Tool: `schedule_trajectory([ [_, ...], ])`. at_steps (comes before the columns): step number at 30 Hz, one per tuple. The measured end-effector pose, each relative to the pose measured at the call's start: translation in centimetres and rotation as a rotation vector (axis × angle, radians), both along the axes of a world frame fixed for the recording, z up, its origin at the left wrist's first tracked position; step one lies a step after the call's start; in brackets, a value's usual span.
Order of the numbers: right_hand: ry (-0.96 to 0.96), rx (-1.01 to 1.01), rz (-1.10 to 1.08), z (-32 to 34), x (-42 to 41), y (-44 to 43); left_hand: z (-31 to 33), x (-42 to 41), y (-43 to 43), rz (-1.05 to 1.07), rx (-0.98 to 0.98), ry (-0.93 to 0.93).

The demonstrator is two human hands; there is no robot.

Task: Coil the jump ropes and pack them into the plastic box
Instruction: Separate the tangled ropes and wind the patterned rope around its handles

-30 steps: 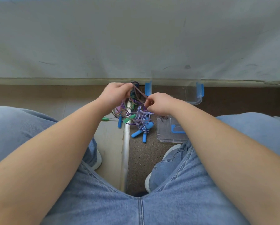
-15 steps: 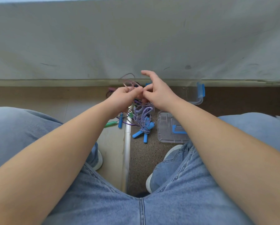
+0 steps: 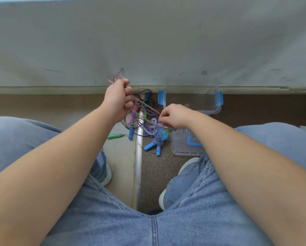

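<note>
My left hand (image 3: 119,99) grips a bundle of loops of a pink jump rope (image 3: 145,103), with loops sticking up above the fist. My right hand (image 3: 173,115) pinches the same rope lower down, so the strand runs taut between both hands. Beneath them on the floor lies a tangle of purple rope (image 3: 145,119), a braided blue-white rope (image 3: 155,133) with blue handles (image 3: 151,146) and a green handle (image 3: 115,136). The clear plastic box (image 3: 217,103) with blue latches stands open by the wall, right of the pile.
The box's clear lid (image 3: 185,144) with a blue handle lies on the floor in front of the box. A metal floor strip (image 3: 138,166) runs between my shoes. My knees in jeans flank the pile, and a grey wall rises close behind.
My hands, which were together half a second ago, have parted: the right hand dropped down and right along the pink rope, the left rose slightly with the loops.
</note>
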State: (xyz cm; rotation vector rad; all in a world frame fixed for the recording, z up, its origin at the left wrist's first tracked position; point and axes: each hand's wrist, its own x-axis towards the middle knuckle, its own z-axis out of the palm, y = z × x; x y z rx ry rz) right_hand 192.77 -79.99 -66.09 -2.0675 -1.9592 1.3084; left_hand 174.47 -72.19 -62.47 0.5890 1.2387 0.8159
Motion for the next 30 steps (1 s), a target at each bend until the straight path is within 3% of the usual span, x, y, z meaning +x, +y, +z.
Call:
schedule_trajectory([
  [3, 0.059, 0.092, -0.103, 0.5, -0.6, 0.5, -0.2, -0.3, -0.8, -0.229, 0.168, 0.361],
  [7, 0.134, 0.228, -0.149, 1.7, -1.0, 1.0, -1.4, -0.3, -2.2, -0.802, 0.344, 0.732],
  [10, 0.109, 0.253, -0.162, 1.8, -1.1, 1.0, -1.4, -0.3, -2.3, -0.974, 0.389, 0.908],
  [12, 0.108, 0.274, -0.209, 1.7, -0.9, 1.0, -1.2, -0.2, -2.2, -1.022, 0.383, 0.918],
  [15, 0.129, 0.296, -0.225, 1.6, -0.8, 1.2, -1.2, 0.2, -2.5, -0.997, 0.394, 0.817],
  [19, 0.213, 0.278, -0.239, 1.4, -1.0, 1.3, -1.9, 0.3, -2.6, -0.845, 0.567, 0.977],
  [22, 0.216, 0.246, -0.230, 1.0, -0.8, 1.2, -1.7, -0.2, -2.3, -0.856, 0.581, 0.972],
  [25, 0.144, 0.193, -0.195, 0.7, -0.4, 1.1, -0.9, 0.0, -2.2, -0.743, 0.458, 0.770],
  [30, 0.026, 0.041, -0.112, -0.5, 0.5, 0.4, 0.2, 0.2, -1.3, -0.310, 0.320, 0.452],
])
